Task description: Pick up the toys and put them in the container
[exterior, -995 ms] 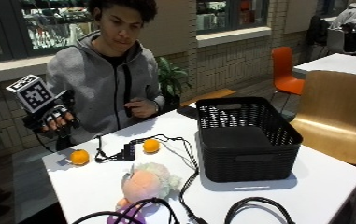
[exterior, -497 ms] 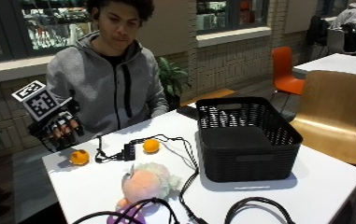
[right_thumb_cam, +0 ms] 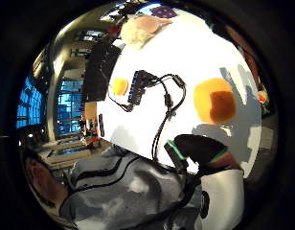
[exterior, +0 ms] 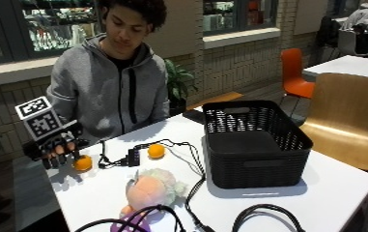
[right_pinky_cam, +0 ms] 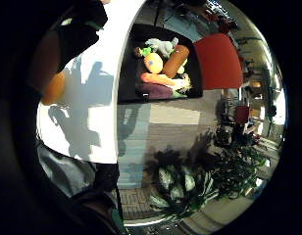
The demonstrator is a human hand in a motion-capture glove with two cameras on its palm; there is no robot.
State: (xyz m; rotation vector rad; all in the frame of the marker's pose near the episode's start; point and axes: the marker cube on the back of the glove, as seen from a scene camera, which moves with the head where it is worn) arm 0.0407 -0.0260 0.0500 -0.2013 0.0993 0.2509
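Note:
An orange ball (exterior: 82, 163) lies at the left end of the white table (exterior: 312, 198). My gloved right hand (exterior: 56, 146) hangs just left of it, fingers pointing down and loosely spread, holding nothing. The thumb side palm view shows this ball (right_thumb_cam: 214, 100) close below the palm. A second orange ball (exterior: 156, 151) sits beside a small black cable hub (exterior: 133, 157). Near the front edge lies a plush doll (exterior: 148, 188) with a pale head. The black mesh basket (exterior: 254, 142) stands empty on the right half of the table.
Black cables (exterior: 196, 193) loop across the table between the hub, the doll and the front edge. A wooden chair (exterior: 347, 121) stands right of the basket. The little finger side palm view shows a black bin of toys (right_pinky_cam: 161, 63) on the floor beyond the table edge.
My gloved hand has come down from chest height to just above the table, beside the left orange ball. The toys and basket have not moved.

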